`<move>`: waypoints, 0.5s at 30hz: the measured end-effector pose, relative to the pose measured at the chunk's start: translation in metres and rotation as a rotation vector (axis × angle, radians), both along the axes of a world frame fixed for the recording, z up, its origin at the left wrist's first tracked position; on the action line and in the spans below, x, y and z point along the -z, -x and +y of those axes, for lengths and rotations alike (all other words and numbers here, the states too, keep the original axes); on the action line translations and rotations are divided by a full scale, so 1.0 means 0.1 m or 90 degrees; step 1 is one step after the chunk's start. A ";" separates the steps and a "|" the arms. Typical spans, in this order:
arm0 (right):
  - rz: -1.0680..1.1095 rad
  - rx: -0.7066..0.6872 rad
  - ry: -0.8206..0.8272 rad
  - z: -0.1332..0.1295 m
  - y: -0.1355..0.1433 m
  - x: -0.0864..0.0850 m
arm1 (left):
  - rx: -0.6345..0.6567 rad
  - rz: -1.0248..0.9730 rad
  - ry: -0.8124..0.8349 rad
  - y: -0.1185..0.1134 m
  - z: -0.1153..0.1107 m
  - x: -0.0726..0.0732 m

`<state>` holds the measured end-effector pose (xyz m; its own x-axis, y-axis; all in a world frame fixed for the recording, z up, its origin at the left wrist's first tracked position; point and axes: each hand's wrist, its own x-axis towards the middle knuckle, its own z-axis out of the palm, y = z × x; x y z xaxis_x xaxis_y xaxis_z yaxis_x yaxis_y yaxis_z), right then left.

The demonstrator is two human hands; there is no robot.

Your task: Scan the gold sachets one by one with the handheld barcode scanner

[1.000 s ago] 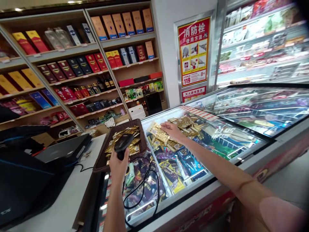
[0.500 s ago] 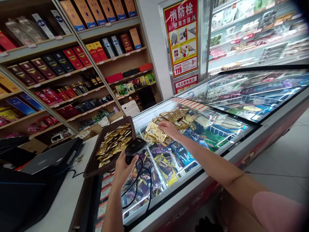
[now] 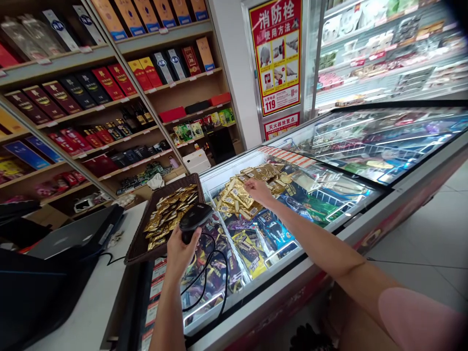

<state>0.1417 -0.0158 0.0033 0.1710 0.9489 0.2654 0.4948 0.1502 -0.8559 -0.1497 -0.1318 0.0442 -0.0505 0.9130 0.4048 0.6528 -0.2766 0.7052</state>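
Observation:
My left hand is wrapped round the grip of a black handheld barcode scanner, whose head points toward the gold packets. A black cable loops down from it over the freezer glass. Out over the glass, my right hand has its fingers pinched at a small gold foil packet on top of a loose pile. The fingertips partly cover what they grip. More gold packets lie heaped in a brown woven basket left of the scanner.
The glass-topped chest freezer runs away to the right, with bagged goods under its lid. At left, a counter carries a laptop. Shelves of boxed bottles and a red fire-hydrant poster stand behind.
My left hand and the scanner have shifted left and slightly up. My right hand has moved a little right and up over the packet pile, fingers still pinched.

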 end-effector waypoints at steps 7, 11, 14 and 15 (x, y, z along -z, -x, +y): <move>-0.320 -0.132 -0.046 -0.27 0.41 0.12 | -0.084 0.001 -0.047 0.14 0.07 0.03; -0.476 -0.101 -0.136 -0.35 0.47 0.20 | -0.153 0.028 -0.071 0.22 0.10 0.04; -0.513 -0.092 -0.155 -0.34 0.47 0.23 | -0.265 0.058 -0.087 0.36 0.09 0.00; -0.510 -0.088 -0.161 -0.33 0.48 0.22 | -0.308 0.065 -0.092 0.43 0.09 -0.02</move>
<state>0.0934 -0.0485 -0.0185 -0.2718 0.8436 0.4632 0.9004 0.3928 -0.1871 -0.1926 -0.1232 0.0464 -0.4073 0.7297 0.5493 0.7932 -0.0155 0.6087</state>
